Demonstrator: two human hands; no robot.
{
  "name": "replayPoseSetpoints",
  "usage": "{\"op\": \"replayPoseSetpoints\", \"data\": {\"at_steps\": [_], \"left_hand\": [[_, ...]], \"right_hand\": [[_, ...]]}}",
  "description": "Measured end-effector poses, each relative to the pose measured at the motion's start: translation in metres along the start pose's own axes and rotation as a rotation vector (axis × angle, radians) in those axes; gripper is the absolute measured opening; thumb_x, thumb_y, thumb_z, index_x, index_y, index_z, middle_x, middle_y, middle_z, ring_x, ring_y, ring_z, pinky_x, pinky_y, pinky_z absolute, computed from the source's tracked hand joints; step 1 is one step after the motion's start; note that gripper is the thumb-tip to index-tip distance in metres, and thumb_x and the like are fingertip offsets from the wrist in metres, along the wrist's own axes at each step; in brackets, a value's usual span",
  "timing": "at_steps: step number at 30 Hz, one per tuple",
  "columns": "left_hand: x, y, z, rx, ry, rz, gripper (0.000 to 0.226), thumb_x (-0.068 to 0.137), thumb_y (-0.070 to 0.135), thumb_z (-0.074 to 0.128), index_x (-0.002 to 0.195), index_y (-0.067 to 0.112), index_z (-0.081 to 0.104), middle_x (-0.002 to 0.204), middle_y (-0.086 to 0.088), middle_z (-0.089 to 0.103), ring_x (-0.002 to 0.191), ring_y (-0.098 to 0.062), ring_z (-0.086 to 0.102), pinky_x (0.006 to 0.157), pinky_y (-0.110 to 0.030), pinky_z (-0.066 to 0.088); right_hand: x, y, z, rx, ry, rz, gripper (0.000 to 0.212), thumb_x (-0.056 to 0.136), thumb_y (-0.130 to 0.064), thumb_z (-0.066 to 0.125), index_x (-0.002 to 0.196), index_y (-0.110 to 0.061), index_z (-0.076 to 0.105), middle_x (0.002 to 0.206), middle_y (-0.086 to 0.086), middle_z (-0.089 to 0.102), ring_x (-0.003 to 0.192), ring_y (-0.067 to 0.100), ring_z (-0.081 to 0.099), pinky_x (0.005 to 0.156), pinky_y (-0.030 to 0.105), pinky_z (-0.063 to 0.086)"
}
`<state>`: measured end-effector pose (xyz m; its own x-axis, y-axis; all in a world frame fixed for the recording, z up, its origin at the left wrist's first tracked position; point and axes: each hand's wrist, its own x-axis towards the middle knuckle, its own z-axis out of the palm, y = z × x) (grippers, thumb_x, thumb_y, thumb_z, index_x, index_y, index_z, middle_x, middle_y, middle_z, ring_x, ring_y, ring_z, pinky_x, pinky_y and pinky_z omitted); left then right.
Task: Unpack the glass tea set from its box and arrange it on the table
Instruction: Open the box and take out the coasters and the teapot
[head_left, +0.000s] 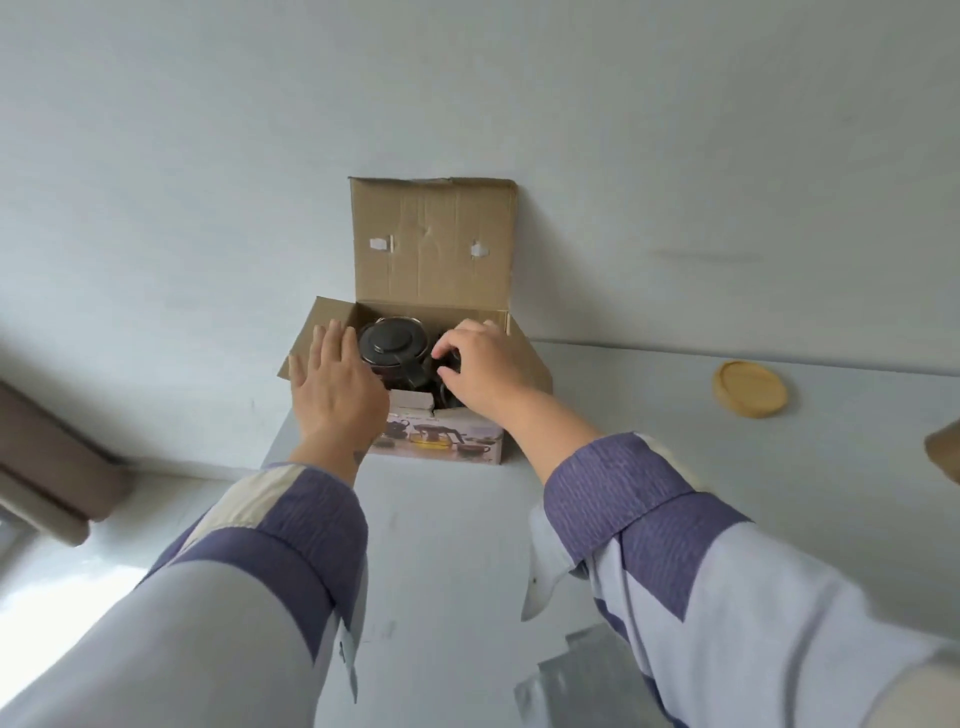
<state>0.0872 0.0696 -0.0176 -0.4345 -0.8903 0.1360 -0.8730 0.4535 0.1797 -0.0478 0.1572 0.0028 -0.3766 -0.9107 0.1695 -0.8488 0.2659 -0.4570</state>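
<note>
Cardboard box sits open at the tabletop's far left corner, teapot inside. Left hand, fingers spread wide, steadies the flap; right hand fingers pinch a dark piece. Nearly everything looks unpacked yet, bar a wooden coaster

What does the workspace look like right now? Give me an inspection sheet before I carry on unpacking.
Surface: pale table, set against a white wall.
Job's things: cardboard box open, lid flap upright; teapot with dark lid inside; dark pieces beside it, unclear.
Clutter: round wooden coaster lying far right; silvery wrapping at near edge.
Grippers: left hand open, flat beside the teapot; right hand reaching into the box, fingers curled on a dark piece.
Cables: nothing seen.
Surroundings: brown furniture at left, blurred.
</note>
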Motion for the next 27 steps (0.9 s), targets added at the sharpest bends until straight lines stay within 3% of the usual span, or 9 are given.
{"op": "replayPoseSetpoints", "data": {"at_steps": [6, 12, 20, 27], "left_hand": [[-0.005, -0.037, 0.006, -0.117, -0.211, -0.008, 0.056, 0.099, 0.021, 0.019, 0.151, 0.007, 0.003, 0.160, -0.007, 0.004, 0.147, -0.020, 0.005, 0.118, -0.043, 0.008], [-0.010, -0.040, 0.010, -0.247, -0.252, 0.002, 0.056, 0.100, 0.018, 0.017, 0.150, 0.005, -0.003, 0.159, -0.007, 0.006, 0.145, -0.022, 0.013, 0.118, -0.042, 0.010], [-0.011, -0.041, 0.018, -0.250, -0.201, -0.001, 0.055, 0.101, 0.021, 0.017, 0.151, 0.007, -0.004, 0.159, -0.005, 0.008, 0.146, -0.017, 0.012, 0.119, -0.037, 0.011], [-0.010, -0.043, 0.015, -0.263, -0.211, 0.006, 0.055, 0.101, 0.023, 0.016, 0.151, 0.008, -0.002, 0.159, -0.005, 0.009, 0.145, -0.019, 0.015, 0.118, -0.039, 0.012]], "right_hand": [[0.013, -0.042, 0.028, 0.003, -0.116, -0.008, 0.021, 0.091, -0.019, 0.061, 0.108, -0.015, 0.071, 0.110, 0.005, 0.070, 0.100, 0.021, 0.063, 0.087, 0.036, 0.053], [0.028, -0.057, 0.038, -0.293, -0.219, -0.038, 0.028, 0.090, -0.028, 0.063, 0.116, -0.021, 0.067, 0.115, 0.004, 0.066, 0.109, 0.024, 0.057, 0.080, 0.034, 0.049], [0.026, -0.060, 0.059, -0.498, -0.104, -0.039, 0.026, 0.094, -0.019, 0.051, 0.116, -0.018, 0.066, 0.117, 0.009, 0.060, 0.111, 0.026, 0.047, 0.093, 0.037, 0.037], [0.020, -0.054, 0.054, -0.340, -0.049, -0.080, 0.021, 0.090, -0.031, 0.059, 0.106, -0.022, 0.068, 0.105, 0.001, 0.067, 0.105, 0.019, 0.053, 0.094, 0.038, 0.039]]}}
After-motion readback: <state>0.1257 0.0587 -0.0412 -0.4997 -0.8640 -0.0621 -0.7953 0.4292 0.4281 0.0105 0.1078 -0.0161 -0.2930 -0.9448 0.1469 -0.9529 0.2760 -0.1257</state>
